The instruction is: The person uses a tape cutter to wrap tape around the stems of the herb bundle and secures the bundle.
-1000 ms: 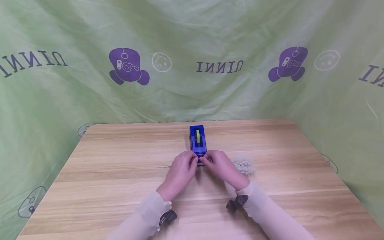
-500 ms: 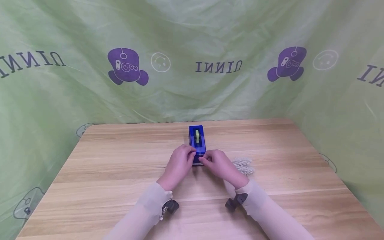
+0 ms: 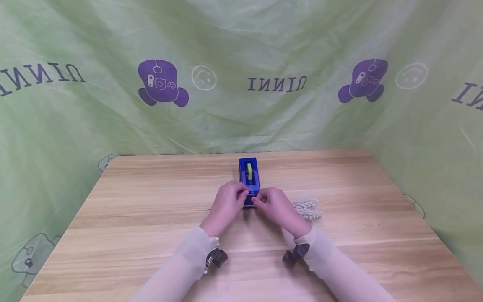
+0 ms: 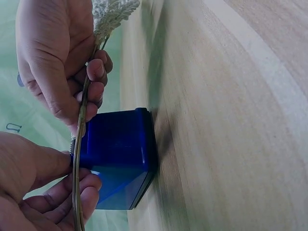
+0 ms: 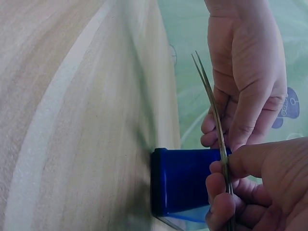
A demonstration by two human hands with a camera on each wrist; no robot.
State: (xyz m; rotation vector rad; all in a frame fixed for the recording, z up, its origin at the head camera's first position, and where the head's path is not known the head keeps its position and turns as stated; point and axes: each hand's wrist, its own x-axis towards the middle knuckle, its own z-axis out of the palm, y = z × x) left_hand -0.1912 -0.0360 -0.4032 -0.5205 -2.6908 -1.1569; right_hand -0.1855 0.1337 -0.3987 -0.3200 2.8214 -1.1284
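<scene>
A blue tape dispenser (image 3: 254,184) with a yellow-green tape roll (image 3: 249,171) stands on the table, its front end between both hands. My left hand (image 3: 226,205) pinches with thumb and forefinger at the dispenser's cutter edge; the clear tape there is hard to make out. My right hand (image 3: 277,207) grips thin brown stems (image 5: 221,134) between thumb and curled fingers, close to the dispenser's front. The stems pass across the left fingers in the left wrist view. Their fluffy whitish dried-flower heads (image 3: 307,209) stick out to the right, beyond the right hand.
The wooden table (image 3: 151,188) extends on all sides of the hands. A green printed curtain (image 3: 234,117) hangs behind it and along both sides. Each wrist carries a small black camera (image 3: 216,257).
My left fingertips have moved slightly forward and up to the dispenser's cutter end, opening a small gap from the right fingertips. The right hand, the stems and the dispenser have hardly moved.
</scene>
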